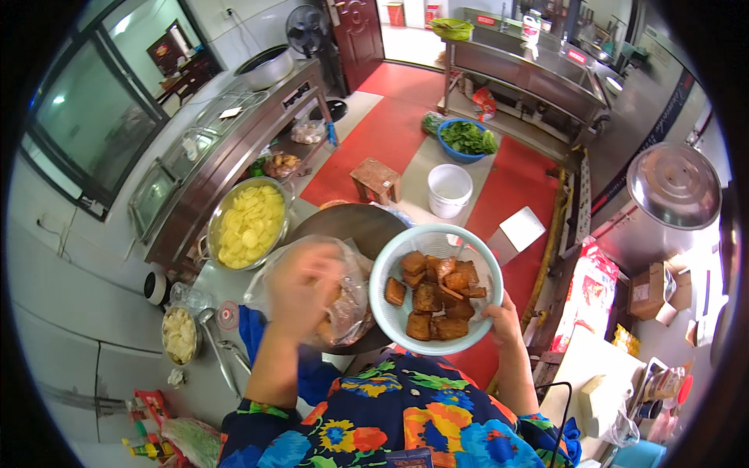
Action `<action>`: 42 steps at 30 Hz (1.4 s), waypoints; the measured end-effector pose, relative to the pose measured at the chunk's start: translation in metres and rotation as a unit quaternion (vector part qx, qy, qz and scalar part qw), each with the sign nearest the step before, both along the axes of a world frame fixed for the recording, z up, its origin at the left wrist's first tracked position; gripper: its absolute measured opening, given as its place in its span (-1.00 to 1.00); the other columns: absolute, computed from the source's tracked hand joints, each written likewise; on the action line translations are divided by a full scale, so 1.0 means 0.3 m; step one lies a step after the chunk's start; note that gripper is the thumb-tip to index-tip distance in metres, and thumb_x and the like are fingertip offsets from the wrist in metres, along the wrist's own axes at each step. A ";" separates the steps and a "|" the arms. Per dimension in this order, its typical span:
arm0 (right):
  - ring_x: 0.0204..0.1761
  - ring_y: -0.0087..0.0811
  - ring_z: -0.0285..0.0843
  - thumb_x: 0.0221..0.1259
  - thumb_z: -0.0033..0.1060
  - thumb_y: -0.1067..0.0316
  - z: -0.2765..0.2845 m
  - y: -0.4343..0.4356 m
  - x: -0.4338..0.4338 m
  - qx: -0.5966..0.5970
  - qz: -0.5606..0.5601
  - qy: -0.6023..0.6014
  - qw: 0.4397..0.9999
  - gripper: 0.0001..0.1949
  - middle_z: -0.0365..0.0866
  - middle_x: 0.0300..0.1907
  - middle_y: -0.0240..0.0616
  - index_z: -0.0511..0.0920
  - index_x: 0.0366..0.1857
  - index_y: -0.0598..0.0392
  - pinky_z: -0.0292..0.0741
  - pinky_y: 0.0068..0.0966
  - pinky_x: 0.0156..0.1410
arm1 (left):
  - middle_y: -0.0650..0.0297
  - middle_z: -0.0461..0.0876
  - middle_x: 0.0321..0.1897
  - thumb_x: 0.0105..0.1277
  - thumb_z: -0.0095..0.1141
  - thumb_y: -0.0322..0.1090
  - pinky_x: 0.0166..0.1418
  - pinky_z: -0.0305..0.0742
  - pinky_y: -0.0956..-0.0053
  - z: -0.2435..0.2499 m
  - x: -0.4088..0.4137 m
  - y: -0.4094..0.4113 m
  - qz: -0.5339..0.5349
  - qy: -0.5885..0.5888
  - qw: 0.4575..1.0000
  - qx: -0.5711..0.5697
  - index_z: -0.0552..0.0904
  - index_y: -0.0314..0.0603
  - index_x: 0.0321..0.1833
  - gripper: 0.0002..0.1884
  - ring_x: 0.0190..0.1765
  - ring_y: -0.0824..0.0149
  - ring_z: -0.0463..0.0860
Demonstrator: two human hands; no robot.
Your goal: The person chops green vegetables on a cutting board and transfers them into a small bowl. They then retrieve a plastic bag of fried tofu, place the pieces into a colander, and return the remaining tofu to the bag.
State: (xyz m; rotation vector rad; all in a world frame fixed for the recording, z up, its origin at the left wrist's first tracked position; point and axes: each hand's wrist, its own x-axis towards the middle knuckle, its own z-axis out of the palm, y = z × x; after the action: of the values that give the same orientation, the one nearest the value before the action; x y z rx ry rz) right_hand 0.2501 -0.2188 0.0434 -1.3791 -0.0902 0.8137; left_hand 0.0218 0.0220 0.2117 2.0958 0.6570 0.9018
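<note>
My right hand (pixel 505 320) grips the rim of a pale blue plastic colander (pixel 377 292), thumb on the edge. Inside the colander lie several browned, block-shaped pieces of food (pixel 429 297). Blurred by motion, my left hand (pixel 310 286) is over a clear plastic bag (pixel 345 304) with brownish food in it; whether the fingers hold the bag cannot be told. Beneath bag and colander is a round dark board (pixel 327 225), partly covered by them. A steel basin of sliced potatoes (pixel 248 228) stands to the left of the board.
At left are a bowl of pale chopped food (pixel 180 336), a ladle (pixel 219 351) and a steel counter (pixel 234 126). On the floor ahead stand a wooden stool (pixel 377 175), a white bucket (pixel 449 190) and a blue basin of greens (pixel 462 155). A lidded steel pot (pixel 673 187) is at right.
</note>
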 end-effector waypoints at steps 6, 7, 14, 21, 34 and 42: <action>-0.15 -0.30 0.58 -0.26 -0.12 0.69 -0.062 0.009 0.012 0.031 0.026 -0.023 0.999 -0.40 0.60 -0.13 -0.17 0.42 0.09 0.26 0.51 -0.47 -0.05 | 0.11 0.65 -0.36 0.18 0.18 -0.36 -0.19 0.53 0.45 -0.285 -0.311 0.286 0.132 0.150 0.976 -0.083 0.60 -0.28 -0.12 -0.77 -0.34 0.26 0.63; -0.13 -0.29 0.59 -0.26 -0.12 0.70 -0.049 0.009 0.008 0.020 0.015 -0.029 0.999 -0.41 0.60 -0.12 -0.16 0.43 0.08 0.26 0.51 -0.46 -0.03 | 0.04 0.64 -0.31 0.14 0.20 -0.35 -0.13 0.54 0.38 -0.327 -0.298 0.271 0.093 0.243 0.959 -0.110 0.59 -0.29 -0.10 -0.72 -0.27 0.16 0.65; -0.32 -0.40 0.51 -0.24 -0.14 0.70 -0.027 0.024 0.001 0.006 0.002 -0.013 1.000 -0.45 0.57 -0.25 -0.24 0.45 0.04 0.24 0.47 -0.54 -0.26 | -0.17 0.24 0.25 -0.07 0.37 -0.22 0.28 0.33 0.15 -0.479 -0.151 0.198 0.080 0.339 0.936 0.058 0.23 -0.23 0.34 -0.13 0.25 -0.18 0.31; -0.34 -0.36 0.52 -0.26 -0.16 0.71 -0.019 0.028 -0.013 0.028 -0.011 0.007 1.000 -0.42 0.57 -0.26 -0.23 0.44 0.06 0.23 0.51 -0.50 -0.26 | -0.09 0.07 0.34 -0.30 0.51 -0.15 0.26 0.32 -0.03 -0.492 -0.110 0.260 0.040 0.414 0.903 0.110 0.26 0.08 0.36 0.02 0.27 -0.29 0.21; -0.33 -0.36 0.53 -0.25 -0.17 0.72 -0.036 0.017 -0.007 0.021 -0.012 0.009 1.000 -0.43 0.57 -0.25 -0.24 0.46 0.05 0.22 0.52 -0.49 -0.23 | -0.02 0.20 0.18 -0.30 0.44 -0.02 0.15 0.31 -0.18 -0.531 -0.042 0.195 0.243 0.369 0.897 0.004 0.35 -0.09 0.25 -0.08 0.22 -0.25 0.20; -0.29 -0.33 0.56 -0.26 -0.18 0.73 -0.082 0.015 0.003 0.013 -0.027 0.010 1.000 -0.44 0.59 -0.23 -0.21 0.46 0.02 0.24 0.53 -0.48 -0.19 | 0.02 0.29 0.15 -0.30 0.42 -0.10 0.17 0.37 0.01 -0.557 -0.025 0.195 0.243 0.335 0.910 0.014 0.47 -0.08 0.09 -0.24 0.16 -0.25 0.25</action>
State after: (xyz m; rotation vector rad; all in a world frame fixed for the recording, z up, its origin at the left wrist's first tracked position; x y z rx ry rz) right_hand 0.2511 -0.2144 0.0189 -1.3432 -0.0482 0.7791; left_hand 0.0142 0.0804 0.0447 2.3048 1.5816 0.4024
